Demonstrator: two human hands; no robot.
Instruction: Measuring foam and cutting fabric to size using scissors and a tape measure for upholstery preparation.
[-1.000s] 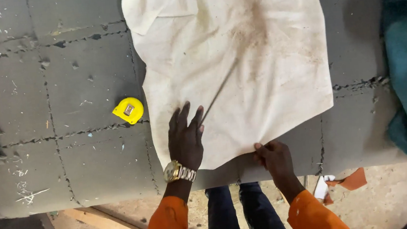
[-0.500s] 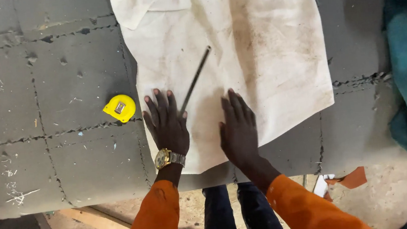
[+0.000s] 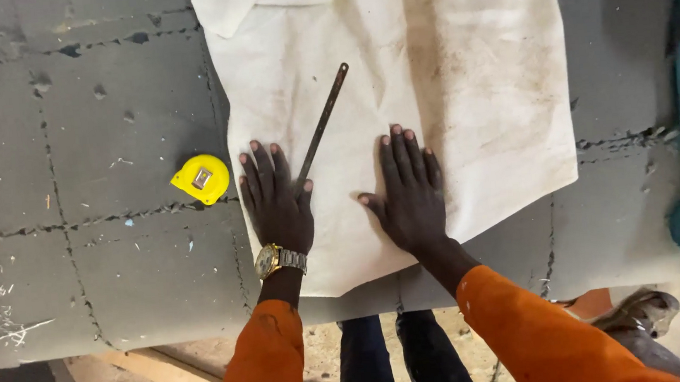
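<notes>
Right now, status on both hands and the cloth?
Left hand and right hand flat, open on the cloth. Thin metal strip lies between them. Yellow tape measure left, off the cloth.

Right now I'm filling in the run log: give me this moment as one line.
left hand: flat on cloth, touching rod | right hand: flat on cloth | tape measure: left of cloth, on table

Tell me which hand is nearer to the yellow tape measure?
Left. The left hand lies flat on the cloth, just beside the yellow tape measure. The right hand lies farther away.
</notes>
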